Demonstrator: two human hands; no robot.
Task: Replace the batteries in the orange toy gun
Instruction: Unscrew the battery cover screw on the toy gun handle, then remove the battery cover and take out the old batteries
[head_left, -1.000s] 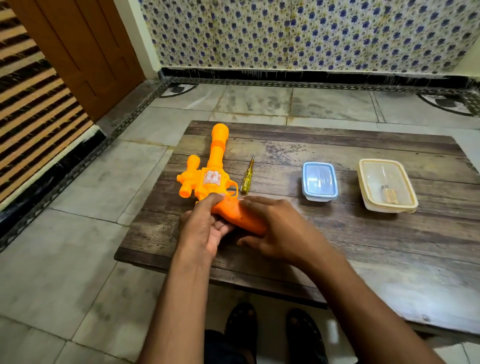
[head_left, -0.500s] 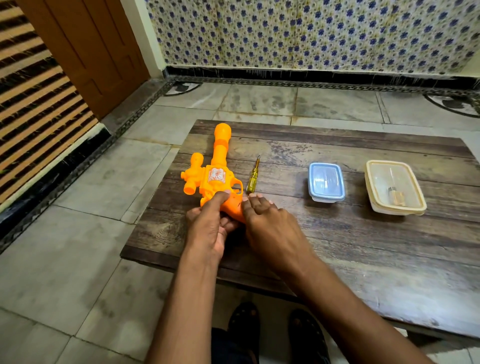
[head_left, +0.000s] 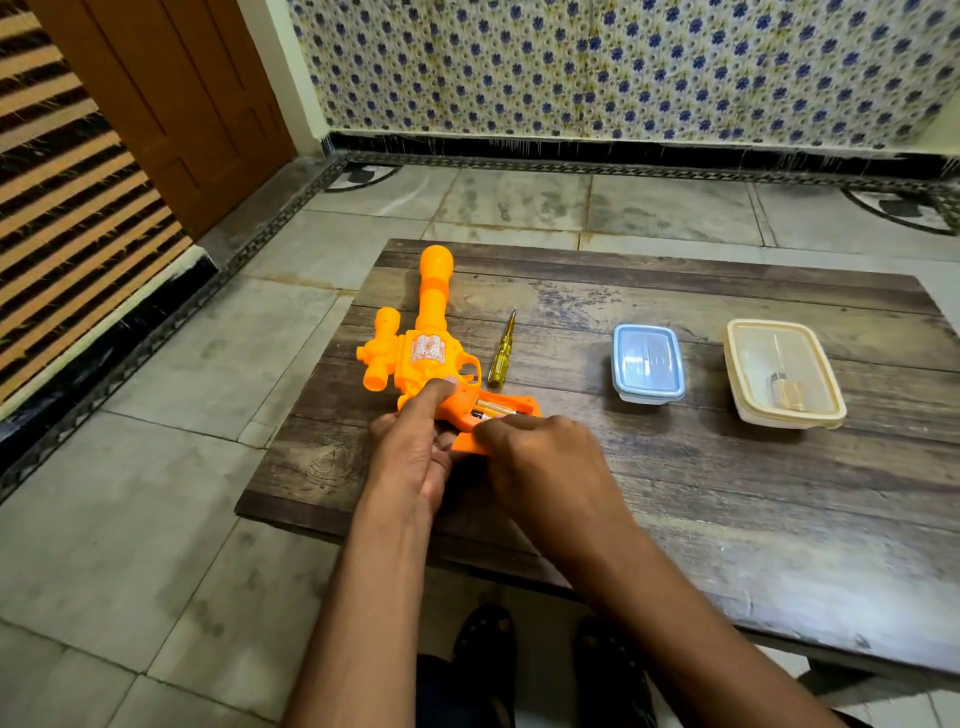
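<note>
Toy gun: the orange toy gun (head_left: 423, 358) is laid flat on the left part of the wooden tabletop (head_left: 675, 493), barrel pointed away from the person, grip nearest the hands.
Battery compartment: the grip is seen opened; batteries (head_left: 496, 409) are exposed inside it.
Cover: an orange cover piece (head_left: 470, 446) is held just beside the grip, at its near edge.
Left hand: the left hand (head_left: 415, 447) is pressed on the gun body, index finger extended onto it near the trigger guard; the other fingers are curled under the grip.
Right hand: the right hand (head_left: 540, 462) is held with fingers curled, pinching the cover piece.
Screwdriver: a yellow-handled screwdriver (head_left: 501, 351) is laid just right of the gun, untouched.
Containers: a blue-lidded box (head_left: 648, 364) and a cream-lidded box (head_left: 784, 374) are set well to the right, lids on.
</note>
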